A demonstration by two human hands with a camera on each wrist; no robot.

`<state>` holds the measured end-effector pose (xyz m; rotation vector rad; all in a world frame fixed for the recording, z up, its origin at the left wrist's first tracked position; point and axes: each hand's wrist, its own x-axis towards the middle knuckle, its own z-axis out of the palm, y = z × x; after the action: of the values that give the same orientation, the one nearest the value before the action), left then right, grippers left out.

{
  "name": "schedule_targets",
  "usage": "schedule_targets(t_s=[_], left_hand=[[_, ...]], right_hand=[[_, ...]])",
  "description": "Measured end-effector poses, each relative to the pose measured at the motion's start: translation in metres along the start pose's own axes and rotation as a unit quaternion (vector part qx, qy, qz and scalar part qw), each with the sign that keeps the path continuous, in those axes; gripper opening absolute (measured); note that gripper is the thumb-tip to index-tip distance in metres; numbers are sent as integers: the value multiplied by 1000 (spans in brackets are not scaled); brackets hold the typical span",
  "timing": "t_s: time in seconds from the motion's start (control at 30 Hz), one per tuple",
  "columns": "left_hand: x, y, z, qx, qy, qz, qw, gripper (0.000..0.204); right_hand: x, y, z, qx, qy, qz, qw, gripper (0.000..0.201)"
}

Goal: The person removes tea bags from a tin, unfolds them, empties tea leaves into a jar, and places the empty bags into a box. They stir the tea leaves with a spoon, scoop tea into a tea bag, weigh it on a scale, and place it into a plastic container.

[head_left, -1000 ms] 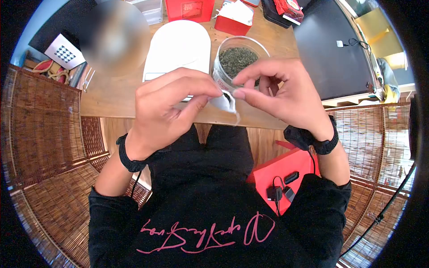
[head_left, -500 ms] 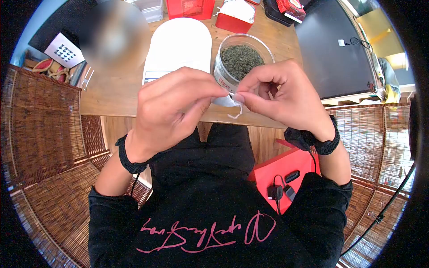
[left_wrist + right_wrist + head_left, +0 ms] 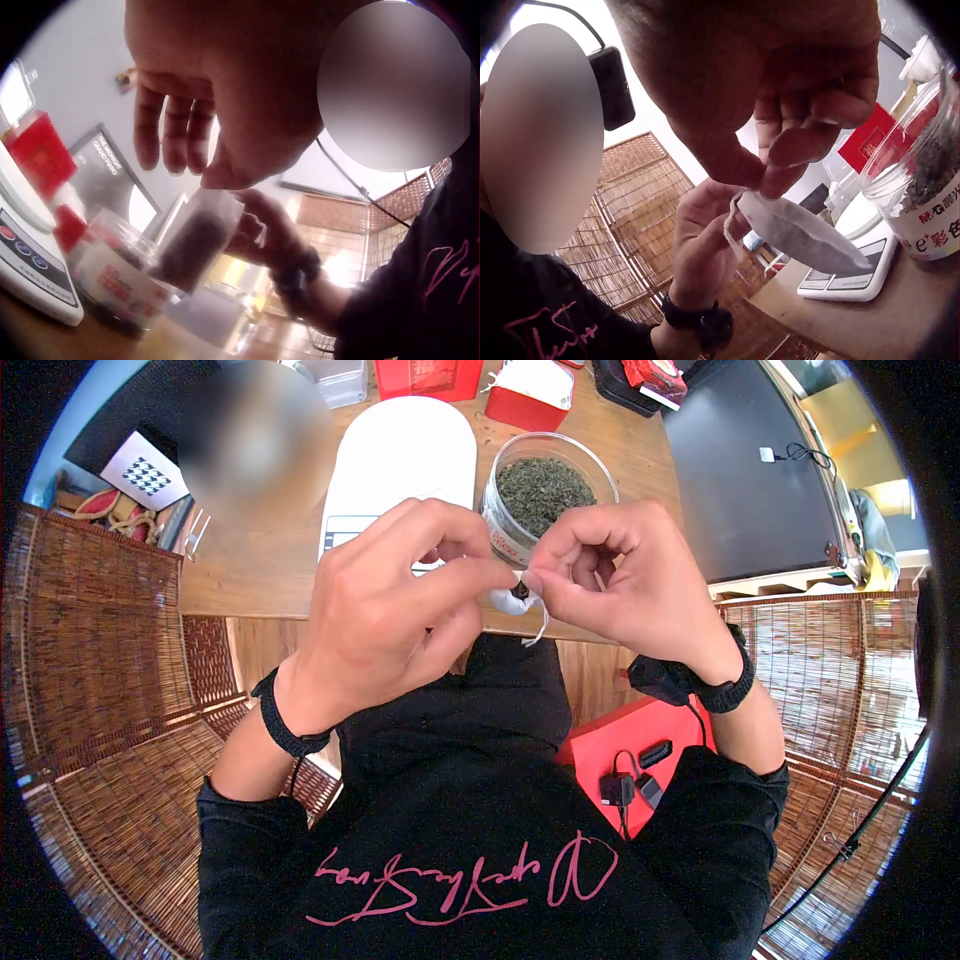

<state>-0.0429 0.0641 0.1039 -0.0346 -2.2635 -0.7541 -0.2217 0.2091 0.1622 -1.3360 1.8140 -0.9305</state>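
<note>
Both hands meet over the table's front edge at a small white drawstring tea bag (image 3: 510, 602) with dark contents. My left hand (image 3: 385, 605) pinches one side of its top edge; the other fingers of that hand hang loosely in the left wrist view. At the opposite side of the opening, my right hand (image 3: 640, 575) pinches the top between thumb and forefinger. In the left wrist view the bag (image 3: 199, 240) hangs below the fingertips, its lower part dark. A string (image 3: 731, 225) dangles from its top. Just beyond stands a clear jar (image 3: 503, 540) of dried tea leaves (image 3: 545, 492).
A white kitchen scale (image 3: 405, 455) lies left of the jar. Farther back are a red box (image 3: 525, 408) of white bags, a red bag (image 3: 428, 378) and a clear container (image 3: 342, 385). Below the table's right side, a red surface (image 3: 590, 755) carries black adapters (image 3: 617, 790).
The left hand's fingers have spread and shifted at the bag's top, while the right hand stays pinched there. The bag now hangs lower between them with its string down.
</note>
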Motion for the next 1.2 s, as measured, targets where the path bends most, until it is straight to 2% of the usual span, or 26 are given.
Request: schedule_targets(t_s=[0.07,0.2,0.37,0.5,0.57,0.77,0.97,1.07,1.2], left_hand=[[0,0,-2,30,-13,33,999,32],[2,6,1,28,1,30,999,31],[3,14,-5,62,-22,40,997,30],[4,21,-10,86,-30,54,994,29],[5,26,-13,97,-42,60,993,27],[8,38,-19,131,-90,67,985,22],[15,50,-23,116,-131,67,982,20],[18,48,-23,118,-154,63,979,20],[23,43,-20,111,-168,45,978,19]], right_hand=[[0,2,1,-2,13,-14,1000,10],[-1,7,3,7,30,-18,999,10],[-4,3,7,11,37,-1,999,9],[-10,4,13,27,34,-19,999,6],[-12,4,18,95,59,-1,994,6],[-22,3,29,181,100,23,978,8],[-33,4,37,139,187,13,973,9],[-37,4,39,76,208,17,975,9],[-37,5,41,84,232,10,969,8]])
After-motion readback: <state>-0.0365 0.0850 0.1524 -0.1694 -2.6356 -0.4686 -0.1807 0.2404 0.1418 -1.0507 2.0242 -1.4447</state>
